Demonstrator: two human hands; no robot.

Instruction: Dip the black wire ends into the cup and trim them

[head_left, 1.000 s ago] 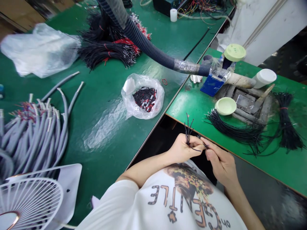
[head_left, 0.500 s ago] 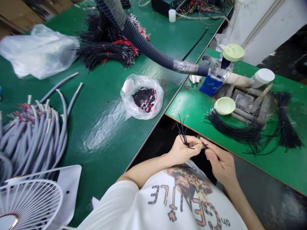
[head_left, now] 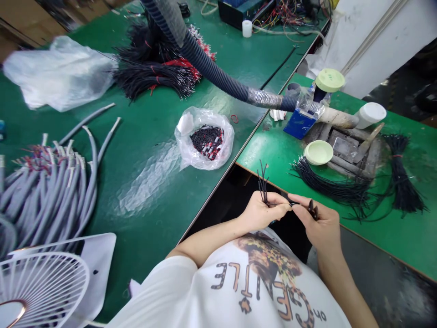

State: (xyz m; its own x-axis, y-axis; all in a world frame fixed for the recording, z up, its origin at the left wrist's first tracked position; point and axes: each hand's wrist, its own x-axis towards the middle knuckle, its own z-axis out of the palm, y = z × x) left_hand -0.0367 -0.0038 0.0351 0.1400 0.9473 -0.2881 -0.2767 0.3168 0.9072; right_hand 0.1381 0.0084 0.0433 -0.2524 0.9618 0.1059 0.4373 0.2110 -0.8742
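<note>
In front of my shirt, my left hand [head_left: 268, 212] is closed around several thin black wires [head_left: 262, 182]. Their upper ends fan out above its knuckles. Thumb and forefinger pinch at the tips, where a short dark end shows. My right hand [head_left: 321, 225] is closed too, its fingertips meeting those of the left. Between its fingers sticks out a small black two-pronged piece [head_left: 312, 210], whose kind I cannot make out. Nearest on the right bench lies a loose bundle of black wires [head_left: 334, 184] with bare tips toward the left.
A clear bag of small black and red parts [head_left: 206, 141] sits on the left table. A ribbed hose [head_left: 218, 73] runs across to the soldering area with a pale green dish [head_left: 318, 152]. Grey cables [head_left: 51, 196] and a white fan [head_left: 44, 287] are at left.
My right hand has turned and shifted slightly right, and the black two-pronged piece now shows between its fingers. The wires in my left hand stand more upright. The view has shifted slightly.
</note>
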